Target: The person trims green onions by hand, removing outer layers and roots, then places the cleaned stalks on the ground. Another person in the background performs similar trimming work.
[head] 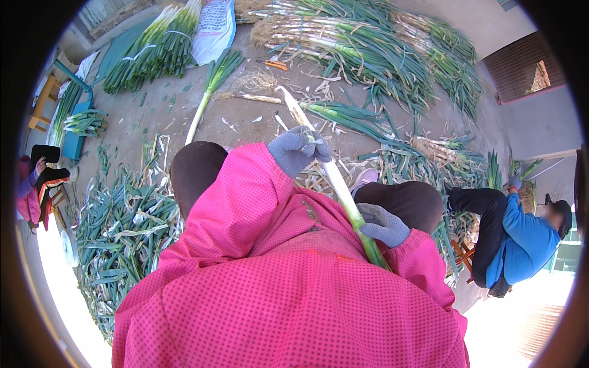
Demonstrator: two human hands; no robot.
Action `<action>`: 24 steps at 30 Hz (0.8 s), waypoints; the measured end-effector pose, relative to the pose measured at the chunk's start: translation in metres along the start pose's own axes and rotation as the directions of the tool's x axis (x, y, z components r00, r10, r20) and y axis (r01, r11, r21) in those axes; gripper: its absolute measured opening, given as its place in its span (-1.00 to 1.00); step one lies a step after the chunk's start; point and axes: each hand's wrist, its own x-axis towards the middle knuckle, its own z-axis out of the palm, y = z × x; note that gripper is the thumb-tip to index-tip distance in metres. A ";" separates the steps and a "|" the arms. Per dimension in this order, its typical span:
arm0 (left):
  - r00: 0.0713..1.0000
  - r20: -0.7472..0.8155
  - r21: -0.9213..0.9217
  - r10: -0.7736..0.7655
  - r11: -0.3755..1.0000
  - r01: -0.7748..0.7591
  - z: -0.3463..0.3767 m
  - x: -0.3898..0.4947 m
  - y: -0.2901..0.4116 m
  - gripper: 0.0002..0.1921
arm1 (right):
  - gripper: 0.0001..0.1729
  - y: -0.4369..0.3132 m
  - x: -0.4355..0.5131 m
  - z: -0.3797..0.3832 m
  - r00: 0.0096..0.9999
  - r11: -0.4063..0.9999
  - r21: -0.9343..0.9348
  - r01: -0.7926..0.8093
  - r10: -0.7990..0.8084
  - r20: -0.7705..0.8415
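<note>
A long green onion (339, 181) lies slantwise across my lap, its white root end pointing away and its green end by my right side. Brown, dry skin clings near the root end. My left hand (299, 149), in a grey dotted glove, closes on the white shank, with a thin pale strip of skin at its fingertips. Lower down, my right hand (384, 225), gloved alike, holds the stalk where white turns green. Part of the leaf end is hidden by my pink sleeve.
Trimmed onions stand in tied bundles (154, 50) at the far left. Untrimmed onions (340, 50) are heaped ahead. Leaf waste (129, 234) piles at left. One cleaned onion (207, 92) and an orange-handled tool (275, 64) lie on the floor. People sit at right (524, 239) and left (34, 188).
</note>
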 end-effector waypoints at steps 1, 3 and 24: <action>1.000 -0.003 -0.028 0.012 1.000 -0.012 0.003 0.000 -0.003 -0.80 | -0.06 -0.007 0.010 0.002 1.000 1.000 0.026 -0.007 0.008 -0.029; 1.000 0.000 -0.073 0.012 0.997 -0.012 0.007 0.001 -0.006 -0.79 | -0.14 -0.030 0.036 0.006 0.998 0.981 -0.183 -0.064 0.059 -0.034; 0.865 -0.296 -0.006 0.406 0.905 -0.426 -0.024 -0.005 0.062 -0.76 | -0.41 -0.030 0.042 -0.019 0.919 0.980 0.157 -0.118 0.168 -0.356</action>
